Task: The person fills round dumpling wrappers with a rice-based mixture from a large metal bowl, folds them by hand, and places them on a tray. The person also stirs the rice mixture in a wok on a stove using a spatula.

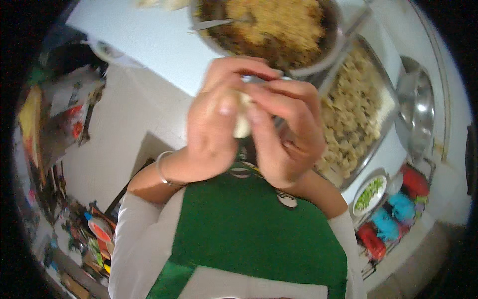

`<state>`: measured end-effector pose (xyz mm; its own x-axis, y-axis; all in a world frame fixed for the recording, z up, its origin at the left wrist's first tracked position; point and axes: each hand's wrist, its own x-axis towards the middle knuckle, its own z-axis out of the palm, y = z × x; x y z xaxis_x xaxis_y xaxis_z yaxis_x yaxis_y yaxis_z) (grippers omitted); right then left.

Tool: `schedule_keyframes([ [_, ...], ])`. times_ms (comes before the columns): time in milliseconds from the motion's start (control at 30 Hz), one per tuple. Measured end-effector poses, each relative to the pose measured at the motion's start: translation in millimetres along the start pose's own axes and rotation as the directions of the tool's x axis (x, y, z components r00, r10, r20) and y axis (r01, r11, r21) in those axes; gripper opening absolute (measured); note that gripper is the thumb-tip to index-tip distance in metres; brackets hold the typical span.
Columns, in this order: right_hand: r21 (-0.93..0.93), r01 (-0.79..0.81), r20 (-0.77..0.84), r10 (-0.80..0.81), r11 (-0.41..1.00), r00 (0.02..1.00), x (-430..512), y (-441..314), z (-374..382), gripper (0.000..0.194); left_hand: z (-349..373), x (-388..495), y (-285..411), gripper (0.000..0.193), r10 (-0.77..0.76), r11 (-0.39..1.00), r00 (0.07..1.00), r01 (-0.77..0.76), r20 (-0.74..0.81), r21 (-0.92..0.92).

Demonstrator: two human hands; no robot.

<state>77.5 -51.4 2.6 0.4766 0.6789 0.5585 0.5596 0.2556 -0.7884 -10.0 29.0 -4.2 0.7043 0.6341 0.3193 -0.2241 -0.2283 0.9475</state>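
Observation:
Both my hands meet in front of my green apron, pinching one small pale piece of dough (pixel 242 125) between thumbs and fingers. My left hand (pixel 213 123) has a bangle at the wrist and holds the dough's left side. From the right, my right hand (pixel 289 123) closes on the same dough with thumb and forefinger. Its filling, if any, is hidden. Just beyond the hands stands a large metal bowl (pixel 339 37) of crumbly yellow and brown filling, with a metal utensil (pixel 213 24) resting in it. A metal tray of many small dumplings (pixel 349 123) lies to the right.
On the white table (pixel 149 33), a small dish of chopped green vegetable (pixel 369 194) sits near the right edge, close to an empty-looking steel basin (pixel 420 108). Red and blue packages (pixel 386 224) fill a rack at lower right. Cluttered items stand at far left beyond the pale floor.

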Motion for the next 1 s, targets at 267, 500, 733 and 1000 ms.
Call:
schedule_keyframes([
  [267, 0.428, -0.365, 0.125, 0.345, 0.827, 0.930, -6, 1, 0, 0.016, -15, 10, -15, 0.062, 0.274, 0.880, 0.959, -0.278, 0.065, 0.386],
  [500, 0.449, -0.499, 0.045, 0.538, 0.741, 0.841, -4, -12, -10, 0.008, -20, 0, -6, 0.016, 0.429, 0.738, 0.892, -0.436, 0.141, 0.515],
  [733, 0.701, -0.508, 0.045, 0.680, 0.500, 0.732, -4, -12, -14, 0.016, -14, -6, -2, 0.009, 0.209, 0.966, 0.976, -0.215, 0.054, 0.142],
  [1000, 0.778, -0.444, 0.204, 0.489, 0.444, 0.848, -18, -15, -9, 0.023, -10, -11, 2, 0.009, 0.226, 0.974, 0.965, -0.226, -0.134, 0.014],
])
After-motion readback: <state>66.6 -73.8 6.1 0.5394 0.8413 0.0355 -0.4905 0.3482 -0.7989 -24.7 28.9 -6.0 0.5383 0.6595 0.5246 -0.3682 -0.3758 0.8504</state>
